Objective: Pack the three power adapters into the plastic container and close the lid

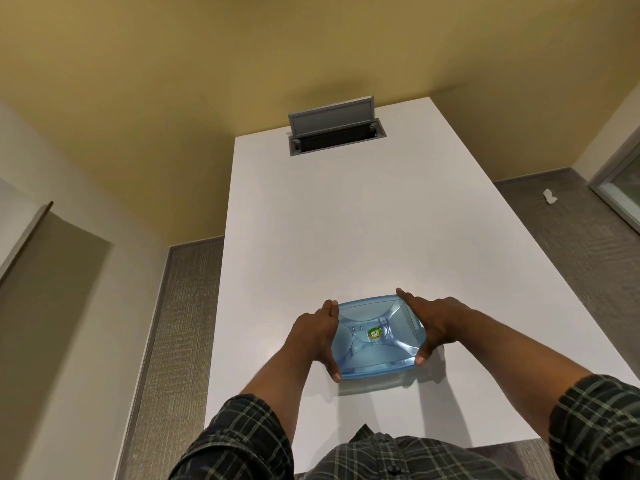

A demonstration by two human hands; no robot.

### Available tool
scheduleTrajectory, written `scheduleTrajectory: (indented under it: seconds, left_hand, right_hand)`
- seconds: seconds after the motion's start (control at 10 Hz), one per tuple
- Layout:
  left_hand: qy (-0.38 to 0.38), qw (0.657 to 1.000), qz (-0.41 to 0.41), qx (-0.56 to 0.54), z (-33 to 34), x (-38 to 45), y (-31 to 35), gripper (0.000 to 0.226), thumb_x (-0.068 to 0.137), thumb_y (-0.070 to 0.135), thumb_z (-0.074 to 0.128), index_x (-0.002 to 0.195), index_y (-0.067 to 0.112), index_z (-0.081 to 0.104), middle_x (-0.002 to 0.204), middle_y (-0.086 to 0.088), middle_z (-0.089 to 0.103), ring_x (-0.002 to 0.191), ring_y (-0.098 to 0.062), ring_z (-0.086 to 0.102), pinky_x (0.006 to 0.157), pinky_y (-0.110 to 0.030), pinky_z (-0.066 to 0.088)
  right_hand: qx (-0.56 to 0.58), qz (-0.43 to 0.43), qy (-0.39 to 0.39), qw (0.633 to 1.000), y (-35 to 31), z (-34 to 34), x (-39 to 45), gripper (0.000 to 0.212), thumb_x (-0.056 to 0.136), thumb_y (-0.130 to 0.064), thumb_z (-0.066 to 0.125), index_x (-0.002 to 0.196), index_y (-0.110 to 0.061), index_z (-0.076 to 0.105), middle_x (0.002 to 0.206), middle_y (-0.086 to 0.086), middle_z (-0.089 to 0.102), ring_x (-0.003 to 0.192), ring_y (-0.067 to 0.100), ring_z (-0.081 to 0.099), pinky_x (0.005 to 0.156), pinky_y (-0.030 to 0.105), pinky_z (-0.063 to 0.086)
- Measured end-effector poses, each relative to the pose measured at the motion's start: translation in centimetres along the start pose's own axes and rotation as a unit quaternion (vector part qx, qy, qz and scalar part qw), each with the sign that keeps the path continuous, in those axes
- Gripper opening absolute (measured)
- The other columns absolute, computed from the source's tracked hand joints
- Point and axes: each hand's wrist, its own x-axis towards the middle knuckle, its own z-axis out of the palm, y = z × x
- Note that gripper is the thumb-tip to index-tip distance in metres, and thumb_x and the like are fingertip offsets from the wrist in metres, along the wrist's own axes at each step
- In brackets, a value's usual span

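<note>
Plastic container (377, 337) with blue lid (367, 320) on, gripped at both ends on the white table (311, 220).
Left hand (317, 336) clasps the container's left end, right hand (434, 323) its right; beyond the container, an open cable hatch (336, 131).

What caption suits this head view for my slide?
Both hands, left and right, hold the lidded blue plastic container by its sides on a white table.

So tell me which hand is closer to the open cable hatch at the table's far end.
Right. The right hand grips the blue container on the side below the hatch, fingertips reaching further up the table; the left hand grips the opposite side.
</note>
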Motion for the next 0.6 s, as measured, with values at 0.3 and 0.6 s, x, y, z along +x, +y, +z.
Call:
scheduleTrajectory:
  seconds: [0.3, 0.6]
  left_hand:
    - [0.021, 0.999, -0.009, 0.024, -0.2, -0.3, 0.8, 0.16, 0.046, 0.058, 0.097, 0.159, -0.003, 0.002, 0.158, -0.014, 0.031, 0.128, -0.033, 0.055, 0.105, -0.044, 0.048]
    - [0.057, 0.998, -0.015, 0.004, -0.1, -1.0, 0.0, 0.159, 0.052, 0.076, 0.084, 0.161, 0.003, -0.006, 0.172, -0.012, 0.001, 0.159, -0.027, 0.007, 0.127, -0.044, 0.019]
  right_hand:
    - [-0.043, 0.032, 0.017, 0.998, -1.2, 0.3, -0.5, 0.16, 0.046, -0.065, 0.09, 0.155, -0.026, -0.021, 0.153, -0.004, 0.04, 0.135, 0.023, 0.049, 0.106, 0.036, 0.04]
    - [-0.112, 0.051, 0.035, 0.992, -2.5, -0.2, -2.0, 0.161, 0.044, -0.073, 0.085, 0.156, -0.019, -0.018, 0.157, 0.002, 0.032, 0.131, 0.026, 0.052, 0.106, 0.041, 0.043]
